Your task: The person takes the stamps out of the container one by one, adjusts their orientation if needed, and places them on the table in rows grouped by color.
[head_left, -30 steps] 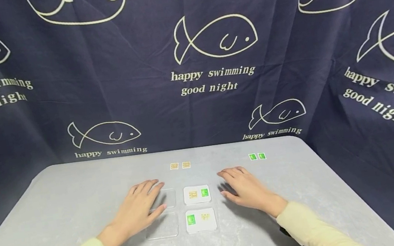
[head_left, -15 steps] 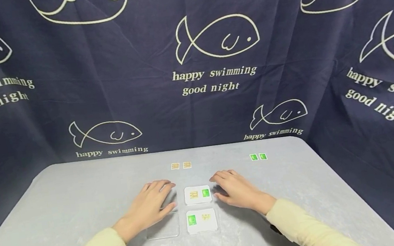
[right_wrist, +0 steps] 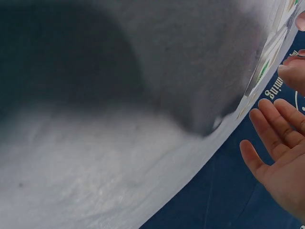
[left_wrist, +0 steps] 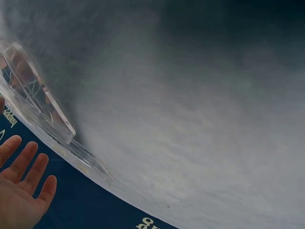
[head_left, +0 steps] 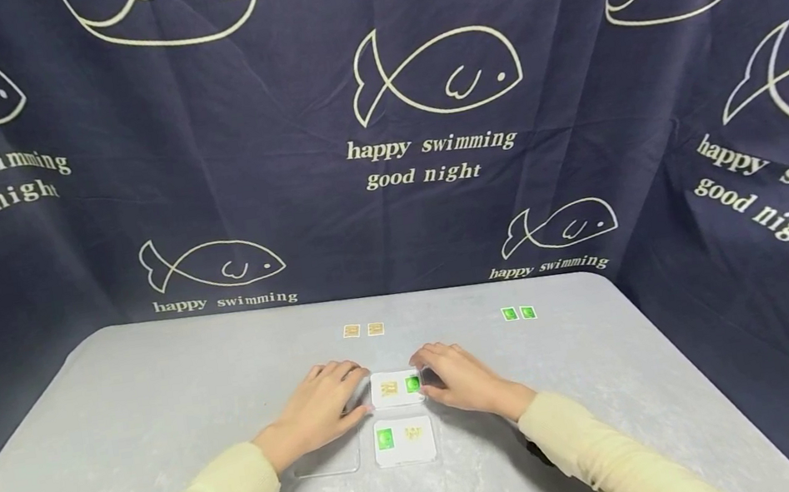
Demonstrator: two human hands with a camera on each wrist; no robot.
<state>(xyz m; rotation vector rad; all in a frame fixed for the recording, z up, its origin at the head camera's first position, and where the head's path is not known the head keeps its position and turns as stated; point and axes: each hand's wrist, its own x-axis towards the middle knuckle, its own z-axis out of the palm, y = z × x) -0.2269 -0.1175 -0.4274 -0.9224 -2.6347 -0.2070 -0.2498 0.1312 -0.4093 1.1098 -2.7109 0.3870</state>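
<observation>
Mottled grey tabletop point(head_left: 162, 421). The farther rounded-rectangular, white-lined clear plastic case point(head_left: 401, 399) lies between left hand point(head_left: 320, 401) and right hand point(head_left: 468, 378), both loosely extended, gripping nothing; contact unclear.

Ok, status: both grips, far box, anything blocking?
Left grip and right grip open. Far box between them, on table; contact unclear. Nothing visibly blocking.
</observation>
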